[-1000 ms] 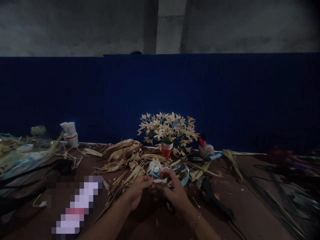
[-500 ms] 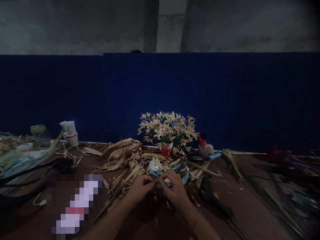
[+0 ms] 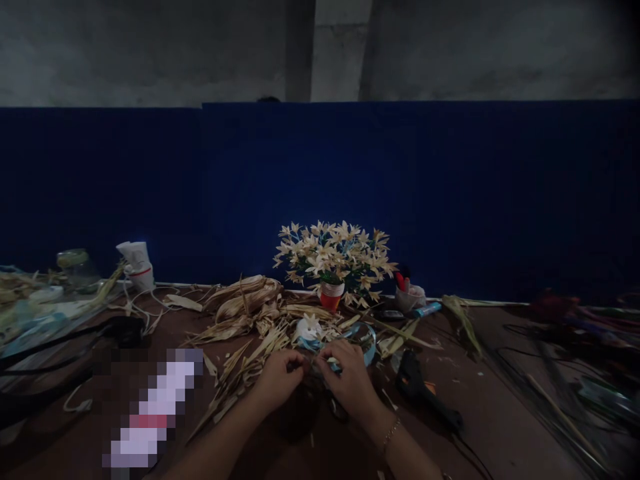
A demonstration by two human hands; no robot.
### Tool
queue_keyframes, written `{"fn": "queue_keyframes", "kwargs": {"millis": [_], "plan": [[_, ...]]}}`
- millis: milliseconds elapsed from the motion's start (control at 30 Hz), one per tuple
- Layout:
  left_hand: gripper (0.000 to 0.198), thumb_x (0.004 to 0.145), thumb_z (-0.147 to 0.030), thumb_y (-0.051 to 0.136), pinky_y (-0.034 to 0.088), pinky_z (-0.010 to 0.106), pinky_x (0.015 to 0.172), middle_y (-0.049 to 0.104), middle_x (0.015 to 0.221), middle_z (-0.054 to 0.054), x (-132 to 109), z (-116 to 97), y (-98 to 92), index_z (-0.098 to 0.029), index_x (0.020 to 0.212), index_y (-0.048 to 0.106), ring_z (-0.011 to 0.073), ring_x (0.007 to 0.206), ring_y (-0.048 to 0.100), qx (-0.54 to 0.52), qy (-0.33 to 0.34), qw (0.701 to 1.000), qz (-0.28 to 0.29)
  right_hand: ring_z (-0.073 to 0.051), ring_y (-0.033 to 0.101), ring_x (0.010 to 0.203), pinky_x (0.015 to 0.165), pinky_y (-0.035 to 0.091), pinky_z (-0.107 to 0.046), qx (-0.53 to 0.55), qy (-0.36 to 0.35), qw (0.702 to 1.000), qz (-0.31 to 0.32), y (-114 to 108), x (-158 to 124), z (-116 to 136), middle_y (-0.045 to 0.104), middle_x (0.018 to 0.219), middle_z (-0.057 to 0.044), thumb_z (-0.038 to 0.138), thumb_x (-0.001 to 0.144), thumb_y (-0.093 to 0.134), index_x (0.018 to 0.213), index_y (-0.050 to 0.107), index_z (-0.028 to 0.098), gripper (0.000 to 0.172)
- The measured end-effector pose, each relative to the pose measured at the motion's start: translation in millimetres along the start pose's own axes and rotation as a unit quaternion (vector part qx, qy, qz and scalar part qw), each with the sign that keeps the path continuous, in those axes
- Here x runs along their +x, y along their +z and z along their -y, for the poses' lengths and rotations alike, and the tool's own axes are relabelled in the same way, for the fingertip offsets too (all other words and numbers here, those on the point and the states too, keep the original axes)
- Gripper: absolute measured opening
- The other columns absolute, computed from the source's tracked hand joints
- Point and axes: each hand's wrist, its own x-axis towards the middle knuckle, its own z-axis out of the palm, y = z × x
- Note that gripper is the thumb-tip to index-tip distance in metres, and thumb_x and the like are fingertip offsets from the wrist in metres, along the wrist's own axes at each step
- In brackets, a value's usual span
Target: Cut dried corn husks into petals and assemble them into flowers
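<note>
My left hand (image 3: 281, 377) and my right hand (image 3: 349, 375) face each other low over the table, both with thumb and fingers pinched. Whatever sits between the fingertips is too small and dark to make out. Just beyond them lies a loop of light blue ribbon (image 3: 371, 347), and near it a small white item with a pale flower (image 3: 309, 325) on top. Strips of dry corn husk (image 3: 265, 348) spread to the left of the hands. A black hot glue gun (image 3: 425, 393) rests on the table right of my right hand.
Behind the hands stands a red-and-white pot (image 3: 332, 297) full of husk flowers (image 3: 335, 250). Husk bundles (image 3: 253, 300) lie beside it. A cup with red-handled tools (image 3: 410, 297) is at the back right. Dark wires (image 3: 545, 400) cover the right side. A blue partition (image 3: 310, 167) closes off the back.
Both hands stay in nearly the same place, still pinched, with slight finger movement. The whole view has shifted a little.
</note>
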Motion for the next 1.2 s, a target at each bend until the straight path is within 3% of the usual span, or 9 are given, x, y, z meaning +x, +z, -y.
{"fn": "queue_keyframes", "kwargs": {"millis": [300,533,733,900,967,1067,1133,1200], "plan": [[0.018,0.064,-0.013,0.051,0.034,0.028,0.069,0.063,0.07,0.003,-3,-4,-5.3,-0.021,0.068,0.067,0.019,0.073,0.051,0.115,0.048,0.992,-0.024,-0.017,0.053,0.076,0.073,0.028,-0.03,-0.009,0.015,1.0,0.005,0,0,1,0.06,0.07,0.0,0.024,0.078,0.052,0.067,0.057,0.02,0.013],[0.023,0.066,-0.008,0.049,0.03,0.032,0.076,0.062,0.073,0.004,-7,-11,-8.2,-0.023,0.073,0.066,0.0213,0.081,0.048,0.199,0.101,0.975,-0.012,-0.017,0.054,0.075,0.072,0.029,-0.03,-0.021,0.024,0.999,-0.005,5,0,-2,0.062,0.069,0.0,0.022,0.074,0.053,0.067,0.06,0.021,0.01],[0.021,0.068,-0.011,0.051,0.029,0.033,0.078,0.062,0.073,0.004,-7,-10,-8.0,-0.024,0.075,0.066,0.0214,0.08,0.049,0.205,0.1,0.973,-0.021,-0.019,0.054,0.077,0.074,0.03,-0.031,-0.011,0.046,0.999,-0.009,6,-1,-5,0.062,0.071,-0.001,0.025,0.073,0.054,0.067,0.06,0.021,0.009],[0.015,0.068,-0.018,0.052,0.034,0.028,0.071,0.062,0.072,0.004,-1,-1,-6.2,-0.021,0.071,0.067,0.0198,0.076,0.051,0.101,0.036,0.994,-0.024,-0.02,0.054,0.078,0.074,0.035,-0.032,0.087,0.098,0.991,-0.019,0,0,-2,0.062,0.076,-0.003,0.037,0.072,0.056,0.072,0.061,0.02,0.017],[0.013,0.068,-0.02,0.053,0.036,0.027,0.067,0.062,0.069,0.003,2,2,-5.2,-0.019,0.068,0.066,0.0184,0.071,0.051,0.033,0.007,0.999,-0.005,-0.019,0.055,0.077,0.071,0.039,-0.031,0.196,0.149,0.969,-0.028,-2,1,1,0.062,0.08,-0.003,0.04,0.075,0.051,0.083,0.061,0.021,0.023],[0.012,0.068,-0.023,0.055,0.036,0.024,0.062,0.059,0.064,0.0,3,4,-4.6,-0.016,0.068,0.064,0.0149,0.064,0.05,-0.082,-0.037,0.995,0.043,-0.018,0.056,0.076,0.065,0.043,-0.028,0.371,0.224,0.9,-0.032,-4,3,5,0.061,0.083,-0.002,0.039,0.078,0.047,0.098,0.059,0.023,0.028],[0.015,0.068,-0.028,0.058,0.035,0.023,0.062,0.059,0.064,0.0,2,3,-5.6,-0.015,0.07,0.063,0.0132,0.062,0.049,-0.14,-0.062,0.986,0.072,-0.017,0.056,0.074,0.063,0.044,-0.027,0.442,0.245,0.863,-0.022,-5,5,5,0.061,0.081,-0.002,0.036,0.072,0.055,0.098,0.061,0.023,0.029],[0.021,0.066,-0.034,0.062,0.035,0.023,0.063,0.059,0.065,0.0,0,3,-7.3,-0.014,0.072,0.063,0.0125,0.062,0.049,-0.174,-0.081,0.977,0.097,-0.016,0.056,0.07,0.061,0.044,-0.026,0.475,0.252,0.843,-0.007,-5,5,4,0.061,0.077,-0.002,0.034,0.066,0.063,0.092,0.063,0.021,0.03]]}}
